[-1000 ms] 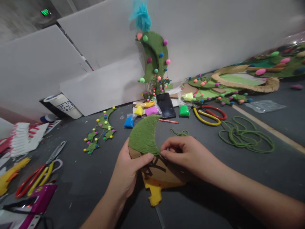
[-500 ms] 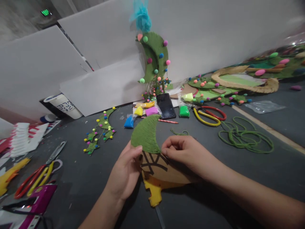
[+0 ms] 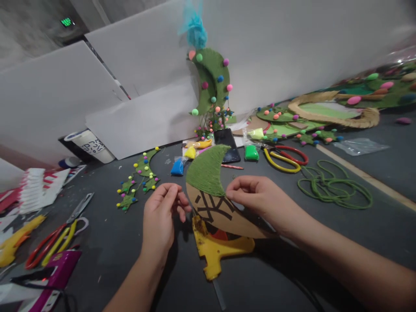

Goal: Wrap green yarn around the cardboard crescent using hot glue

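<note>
A cardboard crescent (image 3: 217,212) stands tilted in front of me, its upper half covered in wound green yarn (image 3: 208,171) and its bare lower half marked with black strokes. My right hand (image 3: 251,193) pinches the inner edge of the crescent, where the wound part ends. To the left of the crescent, my left hand (image 3: 165,208) is apart from it, thumb pressed to the forefinger; whatever may be between them is too small to make out. Just below the crescent lies a yellow glue gun (image 3: 212,255) with a clear glue stick in its back.
Loose green cord (image 3: 334,186) and red-and-yellow scissors (image 3: 286,158) lie at right. More scissors (image 3: 61,236) and another yellow glue gun (image 3: 19,238) are at left. Behind are clay packets (image 3: 251,152), a phone (image 3: 227,145) and a decorated crescent (image 3: 211,80) against a white board.
My left hand has let go of the crescent and moved left, its fingers now pinched. The crescent has risen slightly and shifted right, showing more bare cardboard and the glue gun.
</note>
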The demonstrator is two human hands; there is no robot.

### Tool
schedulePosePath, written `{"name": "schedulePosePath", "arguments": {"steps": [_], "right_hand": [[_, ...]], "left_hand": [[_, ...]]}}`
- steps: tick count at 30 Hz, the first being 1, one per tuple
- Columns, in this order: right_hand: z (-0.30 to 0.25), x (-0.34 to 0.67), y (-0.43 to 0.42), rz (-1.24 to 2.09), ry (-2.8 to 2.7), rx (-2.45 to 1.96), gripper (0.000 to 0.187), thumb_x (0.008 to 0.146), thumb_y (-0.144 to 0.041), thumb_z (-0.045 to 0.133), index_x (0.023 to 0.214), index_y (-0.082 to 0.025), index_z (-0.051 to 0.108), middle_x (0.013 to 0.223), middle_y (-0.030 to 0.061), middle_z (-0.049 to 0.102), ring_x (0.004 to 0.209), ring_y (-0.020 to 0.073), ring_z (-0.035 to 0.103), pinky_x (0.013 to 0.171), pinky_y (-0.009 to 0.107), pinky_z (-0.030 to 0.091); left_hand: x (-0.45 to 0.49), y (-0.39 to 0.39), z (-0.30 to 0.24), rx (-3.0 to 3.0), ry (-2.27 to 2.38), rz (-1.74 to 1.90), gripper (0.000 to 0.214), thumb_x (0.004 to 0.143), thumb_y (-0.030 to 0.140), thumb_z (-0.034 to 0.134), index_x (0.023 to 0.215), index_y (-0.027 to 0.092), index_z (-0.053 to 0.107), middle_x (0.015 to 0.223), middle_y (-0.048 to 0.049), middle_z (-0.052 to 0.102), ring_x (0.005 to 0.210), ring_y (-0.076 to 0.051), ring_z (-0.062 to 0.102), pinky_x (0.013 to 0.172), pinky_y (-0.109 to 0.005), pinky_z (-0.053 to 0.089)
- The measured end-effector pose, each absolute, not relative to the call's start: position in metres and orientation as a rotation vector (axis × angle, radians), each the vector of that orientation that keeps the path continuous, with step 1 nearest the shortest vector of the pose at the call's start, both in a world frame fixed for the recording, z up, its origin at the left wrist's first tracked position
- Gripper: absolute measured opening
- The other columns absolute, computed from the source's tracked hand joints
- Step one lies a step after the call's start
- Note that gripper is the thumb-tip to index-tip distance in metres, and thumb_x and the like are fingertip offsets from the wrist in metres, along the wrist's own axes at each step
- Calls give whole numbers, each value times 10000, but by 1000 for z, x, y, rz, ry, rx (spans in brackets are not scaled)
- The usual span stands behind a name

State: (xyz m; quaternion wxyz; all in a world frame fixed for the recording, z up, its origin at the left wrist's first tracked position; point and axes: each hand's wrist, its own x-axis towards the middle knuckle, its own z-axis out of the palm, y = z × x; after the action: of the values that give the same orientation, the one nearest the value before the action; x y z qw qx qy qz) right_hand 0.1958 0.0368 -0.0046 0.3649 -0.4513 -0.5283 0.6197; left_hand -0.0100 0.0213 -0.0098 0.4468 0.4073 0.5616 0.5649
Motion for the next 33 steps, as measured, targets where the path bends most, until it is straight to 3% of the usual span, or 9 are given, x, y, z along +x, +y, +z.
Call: {"name": "schedulePosePath", "arguments": {"steps": [4, 6, 8, 9, 11, 14, 33], "right_hand": [[-5, 197, 37, 1578, -1387, -1139, 107, 755, -253, 614, 696, -164, 605, 611, -37, 527, 521, 73, 406, 482, 202, 294], [-4, 197, 37, 1563, -1401, -1140, 104, 747, -249, 615, 685, -166, 604, 606, -37, 525, 526, 76, 411, 489, 204, 299], [-5, 197, 36, 1549, -1413, -1148, 103, 744, -250, 610, 682, -168, 600, 602, -37, 522, 526, 78, 411, 492, 205, 302], [-5, 196, 35, 1542, -1421, -1154, 101, 745, -251, 605, 685, -170, 598, 598, -38, 517, 523, 80, 409, 490, 205, 302], [-7, 193, 33, 1530, -1436, -1174, 92, 749, -251, 590, 693, -177, 594, 566, -48, 489, 502, 81, 391, 471, 204, 293], [-10, 186, 29, 1461, -1486, -1222, 83, 751, -226, 567, 681, -183, 585, 511, -66, 431, 466, 80, 355, 439, 199, 278], [-13, 175, 23, 1276, -1634, -1268, 102, 760, -148, 536, 672, -182, 575, 501, -74, 435, 477, 82, 380, 461, 191, 301]], "left_hand": [[-13, 21, -11, 1104, 1428, 1329, 382, 859, 405, 545, 568, 178, 447, 436, 59, 424, 356, -54, 380, 337, -154, 273], [-13, 21, -12, 1167, 1422, 1378, 425, 870, 431, 529, 541, 172, 454, 458, 45, 448, 387, -56, 403, 378, -162, 328], [-9, 20, -12, 1161, 1359, 1429, 285, 837, 414, 592, 685, 175, 558, 637, 11, 592, 538, -84, 551, 487, -177, 434], [-5, 19, -12, 1128, 1310, 1444, 201, 795, 377, 655, 860, 199, 590, 807, -5, 649, 678, -111, 616, 579, -197, 484], [4, 15, -12, 1043, 1175, 1379, 389, 725, 299, 731, 1061, 234, 544, 1011, -30, 657, 892, -165, 646, 709, -240, 513], [19, 5, -12, 944, 1078, 1255, 450, 726, 261, 722, 1124, 217, 517, 1064, -60, 657, 960, -205, 638, 814, -317, 513], [26, 1, -21, 916, 1199, 1280, 420, 746, 236, 713, 1116, 216, 518, 1039, -41, 639, 974, -191, 607, 838, -314, 475]]}}
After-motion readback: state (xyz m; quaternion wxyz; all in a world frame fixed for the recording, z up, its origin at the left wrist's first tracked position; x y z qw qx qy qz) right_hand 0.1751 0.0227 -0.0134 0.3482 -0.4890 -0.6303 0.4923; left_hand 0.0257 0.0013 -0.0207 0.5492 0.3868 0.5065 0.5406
